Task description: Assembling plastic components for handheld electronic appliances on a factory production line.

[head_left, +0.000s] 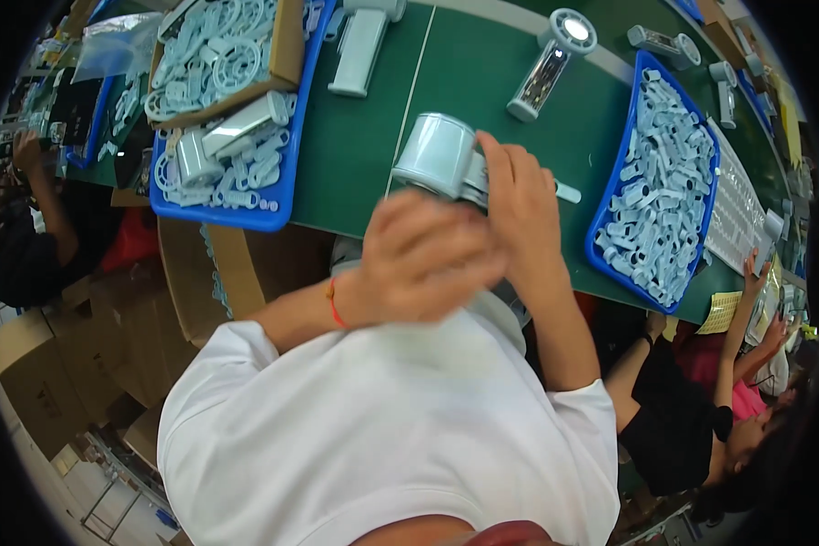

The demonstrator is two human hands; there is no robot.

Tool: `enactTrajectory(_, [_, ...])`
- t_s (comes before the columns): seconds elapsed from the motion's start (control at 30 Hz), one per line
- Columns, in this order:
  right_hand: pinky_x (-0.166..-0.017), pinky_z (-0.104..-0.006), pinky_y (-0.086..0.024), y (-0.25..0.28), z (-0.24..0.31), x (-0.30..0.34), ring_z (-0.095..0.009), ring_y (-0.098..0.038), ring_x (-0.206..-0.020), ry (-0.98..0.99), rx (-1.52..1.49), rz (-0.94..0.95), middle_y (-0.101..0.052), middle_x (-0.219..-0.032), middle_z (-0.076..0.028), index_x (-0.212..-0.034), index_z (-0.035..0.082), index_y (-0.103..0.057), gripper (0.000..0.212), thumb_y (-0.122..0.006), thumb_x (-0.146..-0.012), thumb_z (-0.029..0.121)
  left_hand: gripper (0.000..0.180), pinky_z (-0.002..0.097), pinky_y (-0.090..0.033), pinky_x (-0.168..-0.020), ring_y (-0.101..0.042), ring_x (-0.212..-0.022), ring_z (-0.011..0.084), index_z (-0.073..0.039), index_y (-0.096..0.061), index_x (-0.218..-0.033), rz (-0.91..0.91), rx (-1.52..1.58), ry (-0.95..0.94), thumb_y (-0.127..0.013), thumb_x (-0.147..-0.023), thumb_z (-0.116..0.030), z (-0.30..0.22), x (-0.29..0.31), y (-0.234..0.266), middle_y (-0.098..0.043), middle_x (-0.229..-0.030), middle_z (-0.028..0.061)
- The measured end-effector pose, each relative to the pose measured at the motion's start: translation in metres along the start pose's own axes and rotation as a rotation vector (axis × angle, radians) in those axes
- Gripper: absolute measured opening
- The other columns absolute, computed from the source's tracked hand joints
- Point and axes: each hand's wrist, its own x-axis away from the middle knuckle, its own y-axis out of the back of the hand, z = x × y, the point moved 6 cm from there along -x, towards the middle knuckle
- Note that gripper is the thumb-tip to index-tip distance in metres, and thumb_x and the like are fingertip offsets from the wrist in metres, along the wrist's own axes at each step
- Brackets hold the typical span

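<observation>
Left hand [432,259] hung blurred, grip could not be told; right hand [530,205] gripped white housing [435,155] near table's [350,164] front edge; left tray [223,212], right tray [595,242] stood well apart.

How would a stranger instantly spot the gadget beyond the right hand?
On the green table, look past the right hand, left of the parts-filled blue tray. The slim gadget is there; its bright white disc sets it apart from its neighbours.

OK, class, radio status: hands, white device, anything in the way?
Left hand blurred, grip unclear. Right hand against white device, grip partly hidden. Blue trays either side, clear of both hands.
</observation>
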Motion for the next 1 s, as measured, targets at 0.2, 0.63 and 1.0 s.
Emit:
enactTrajectory(0.2, [-0.089,-0.0379,-0.037,-0.003,-0.025,0.027,-0.03,-0.049,-0.105,-0.001,-0.186,0.045,-0.051,-0.117,-0.014,-0.123,0.003,-0.047,0.055,-0.064,-0.071,0.004,0.05,0.047,-0.026,-0.096,-0.042,-0.114,0.0266,-0.014,-0.056,-0.114,0.35,-0.291,0.264,-0.07,-0.068,-0.025,0.041,0.003,-0.033,-0.053,-0.114,0.0012])
enactTrajectory(0.63, [-0.084,-0.0364,-0.041,-0.01,-0.029,0.035,-0.03,-0.052,-0.099,-0.01,-0.115,-0.23,-0.056,-0.111,-0.013,-0.115,0.003,-0.055,0.05,-0.068,-0.067,0.002,0.039,0.0464,-0.04,-0.08,-0.05,-0.098,0.0271,-0.01,-0.063,-0.094,0.314,-0.213,0.11,-0.075,-0.059,-0.022,0.059,-0.014,-0.046,-0.057,-0.094,-0.0009])
enactTrajectory(1.0, [-0.086,-0.0378,-0.039,-0.012,-0.028,0.043,-0.029,-0.052,-0.097,-0.002,-0.116,-0.208,-0.055,-0.113,-0.013,-0.119,0.001,-0.053,0.042,-0.061,-0.079,0.012,0.047,0.0401,-0.041,-0.079,-0.05,-0.097,0.028,-0.007,-0.062,-0.096,0.362,-0.208,-0.042,-0.075,-0.056,-0.029,0.058,-0.012,-0.043,-0.055,-0.097,0.0013])
